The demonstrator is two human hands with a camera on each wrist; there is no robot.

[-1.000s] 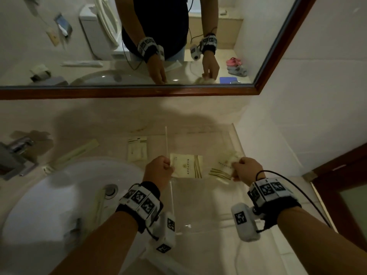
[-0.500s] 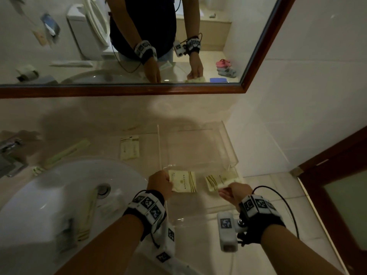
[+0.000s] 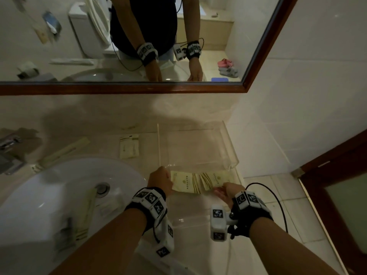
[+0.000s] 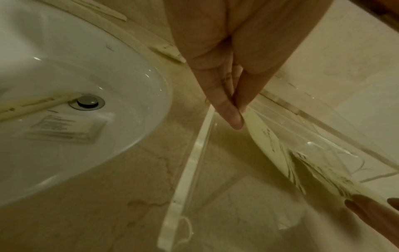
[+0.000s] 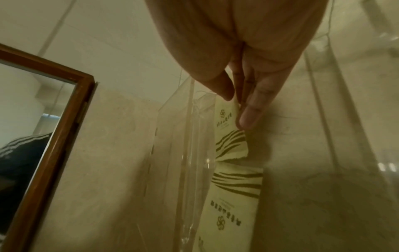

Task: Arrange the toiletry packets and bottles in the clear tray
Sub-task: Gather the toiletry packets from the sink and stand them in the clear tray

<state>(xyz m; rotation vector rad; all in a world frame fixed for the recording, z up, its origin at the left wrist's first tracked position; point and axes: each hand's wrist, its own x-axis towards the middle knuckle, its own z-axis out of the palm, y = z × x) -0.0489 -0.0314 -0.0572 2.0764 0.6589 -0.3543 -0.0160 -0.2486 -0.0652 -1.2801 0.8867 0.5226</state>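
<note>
Tray was clear glossy plastic. Packets looked matt cream paper with dark stripes. Sink was glossy white ceramic, its drain shiny metal. Counter was smooth veined stone. Mirror frame was polished brown wood.

2 cream packets (dark curved stripes), white sink, brown-framed mirror.

two packets side by side in tray, sink left

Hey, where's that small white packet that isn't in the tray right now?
In the head view, the small white packet lies flat on the counter, just left of the clear tray and behind the sink.
</note>
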